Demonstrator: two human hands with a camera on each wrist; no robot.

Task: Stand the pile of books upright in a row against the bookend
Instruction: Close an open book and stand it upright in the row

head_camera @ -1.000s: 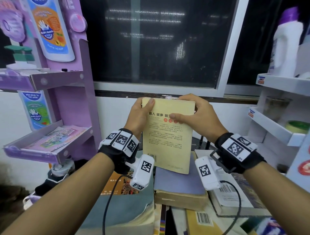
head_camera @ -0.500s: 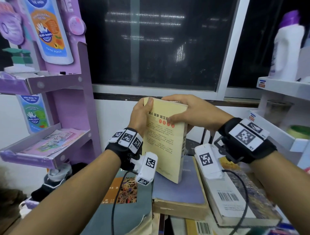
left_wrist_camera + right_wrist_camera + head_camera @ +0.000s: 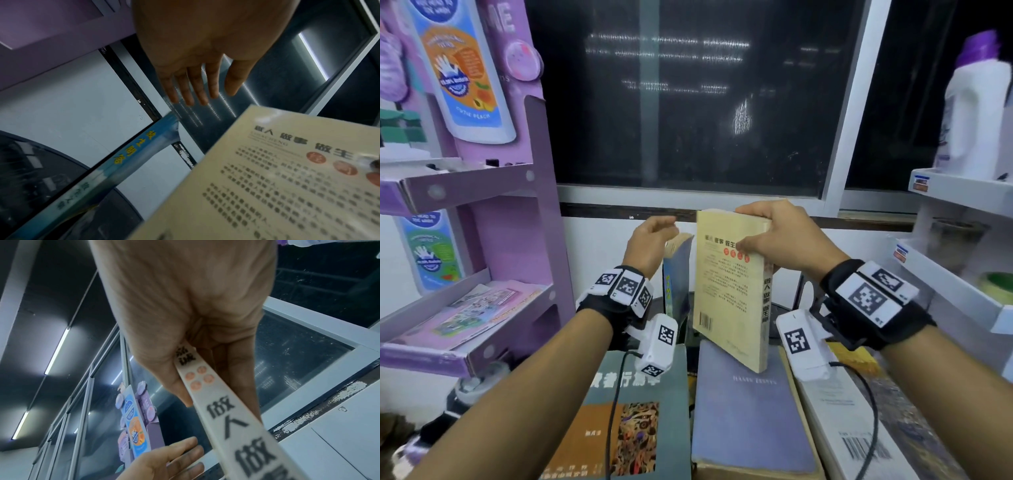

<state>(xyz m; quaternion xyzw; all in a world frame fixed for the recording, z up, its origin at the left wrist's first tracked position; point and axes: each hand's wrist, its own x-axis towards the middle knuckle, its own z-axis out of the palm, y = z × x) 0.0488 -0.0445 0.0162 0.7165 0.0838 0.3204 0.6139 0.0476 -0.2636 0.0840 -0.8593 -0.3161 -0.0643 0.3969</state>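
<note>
My right hand [image 3: 767, 229] grips the top of a cream paperback [image 3: 729, 284], thumb on its cover, fingers over the top edge; the right wrist view shows its spine [image 3: 222, 410] pinched. The book hangs upright above a lavender book [image 3: 750, 411] lying flat. Left of it a blue book [image 3: 678, 274] stands upright, its spine [image 3: 123, 164] showing yellow characters. My left hand [image 3: 654, 236] hovers open beside the blue book's top, its fingers [image 3: 191, 87] straight and holding nothing. The bookend is not clearly visible.
More books lie flat below: a grey-green one [image 3: 633, 411] at left, a white one with a barcode [image 3: 859, 442] at right. A purple display shelf [image 3: 482, 212] stands left, white shelves [image 3: 962, 192] with a bottle [image 3: 976, 113] right, a dark window [image 3: 688, 102] behind.
My left hand has let go of the cream book and moved left, opening. My right hand has turned the book so its spine faces me and holds it alone. The blue upright book has come into view.
</note>
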